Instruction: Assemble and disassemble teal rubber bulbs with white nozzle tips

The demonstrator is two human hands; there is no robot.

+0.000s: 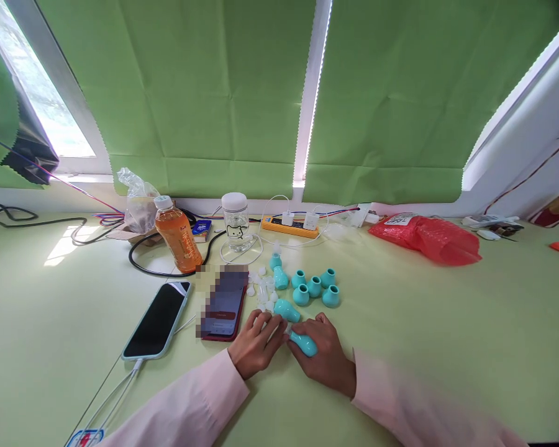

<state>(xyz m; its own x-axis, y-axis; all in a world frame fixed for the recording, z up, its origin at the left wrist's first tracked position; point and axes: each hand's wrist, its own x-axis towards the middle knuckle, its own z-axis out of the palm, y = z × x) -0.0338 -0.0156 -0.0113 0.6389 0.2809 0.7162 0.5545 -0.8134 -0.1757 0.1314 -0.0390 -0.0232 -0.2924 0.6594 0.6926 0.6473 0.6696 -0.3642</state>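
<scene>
My right hand (322, 355) is closed around a glossy teal bulb-shaped piece (304, 343), tilted with its round end toward me. At that piece's narrow end, the fingers of my left hand (257, 344) are pinched together; a whitish bit shows there, too small to make out. Just beyond my fingertips lies another teal bulb-shaped piece (287, 310) on its side. Several small translucent white plastic parts (263, 290) are scattered to its left. Farther back are a teal piece (280, 279) lying over and a small teal piece (275, 261) with a translucent top. Several open-necked teal pieces (313, 286) stand upright to the right.
Two phones, one dark-screened (157, 320) and one lit (226, 304), lie to the left. Behind stand an orange drink bottle (177, 236), a clear lidded jar (236, 225) and a yellow power strip (279, 228). A red bubble-wrap bag (426, 239) lies back right.
</scene>
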